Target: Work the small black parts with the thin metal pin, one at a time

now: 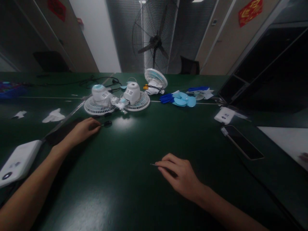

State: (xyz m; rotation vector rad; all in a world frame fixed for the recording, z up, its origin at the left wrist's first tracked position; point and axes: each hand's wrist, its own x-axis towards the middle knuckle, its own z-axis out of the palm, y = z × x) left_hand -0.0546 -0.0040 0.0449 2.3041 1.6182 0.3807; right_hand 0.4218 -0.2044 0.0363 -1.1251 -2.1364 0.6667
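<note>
My left hand (84, 129) rests low over the green table at the left. Its fingers are pinched at the thin stem of a small thing with a black oval end (107, 123); its kind cannot be made out. Nearer the middle, my right hand (179, 173) is closed in a pinch on a thin, short metal piece (153, 164), whose tip points left. Beyond my left hand, two white fan heads (97, 109) (137, 104) lie grille down, with crumpled white material between them. Behind them a third small fan (156, 80) leans with its grille tilted up.
Light blue fan blades (184, 99) lie beside blue gloves (166, 98). A phone (243, 142) and a white power bank (225, 115) are at the right, another white device (20, 160) at the left. White scraps (54, 115) and black cables (96, 79) lie farther back.
</note>
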